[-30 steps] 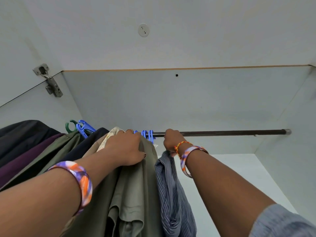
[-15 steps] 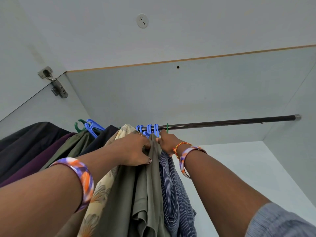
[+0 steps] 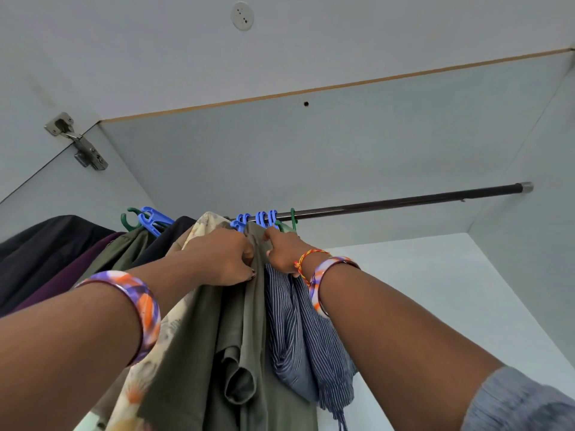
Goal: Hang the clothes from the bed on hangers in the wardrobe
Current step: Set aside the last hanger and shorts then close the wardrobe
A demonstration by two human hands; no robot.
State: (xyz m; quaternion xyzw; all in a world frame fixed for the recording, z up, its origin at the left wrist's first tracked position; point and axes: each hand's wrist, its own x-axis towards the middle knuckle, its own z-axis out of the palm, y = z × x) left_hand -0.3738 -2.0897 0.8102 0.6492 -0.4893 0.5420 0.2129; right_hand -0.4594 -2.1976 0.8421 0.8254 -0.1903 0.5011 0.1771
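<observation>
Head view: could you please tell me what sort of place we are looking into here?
Most likely the inside of a wardrobe: a rail spans pale panels, clothes hang from plastic hangers, and a door hinge sits at upper left.

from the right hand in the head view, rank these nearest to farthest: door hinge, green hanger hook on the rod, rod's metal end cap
1. Green hanger hook: on the rod just above the right hand.
2. Door hinge: far up on the left.
3. Rod's metal end cap: far right end of the rod, farthest away.

A dark wardrobe rail (image 3: 404,203) carries blue hangers (image 3: 261,217) (one green (image 3: 292,217)) bearing bunched clothes (image 3: 242,321).
</observation>
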